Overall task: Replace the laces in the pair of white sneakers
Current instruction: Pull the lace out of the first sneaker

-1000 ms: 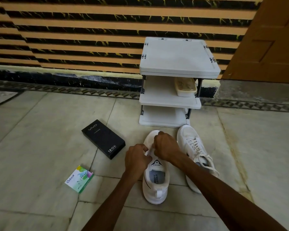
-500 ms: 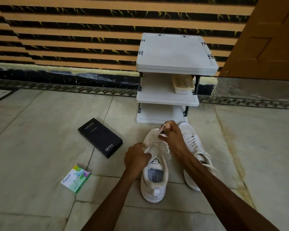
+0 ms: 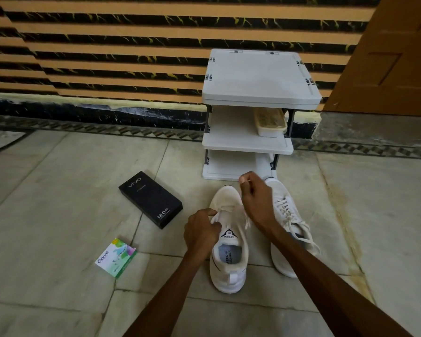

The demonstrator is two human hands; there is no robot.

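Observation:
Two white sneakers stand on the tiled floor, toes pointing away from me. The left sneaker [image 3: 229,259] has a black logo on its tongue and its lace partly pulled loose. My left hand [image 3: 201,233] pinches the lace [image 3: 225,209] at the left eyelets. My right hand [image 3: 254,199] is raised above the shoe's toe, pinching the lace's other end between thumb and fingers. The right sneaker [image 3: 286,215] lies beside it with its laces threaded, partly hidden behind my right forearm.
A white three-tier shoe rack [image 3: 260,76] stands just beyond the sneakers against the striped wall, with a beige tray [image 3: 270,122] on its middle shelf. A black phone box [image 3: 150,199] and a small green-white carton [image 3: 116,257] lie on the floor to the left. A wooden door [image 3: 394,54] is at right.
My right hand has risen from the tongue area up and away over the toe, drawing the lace out. My left hand stays at the eyelets.

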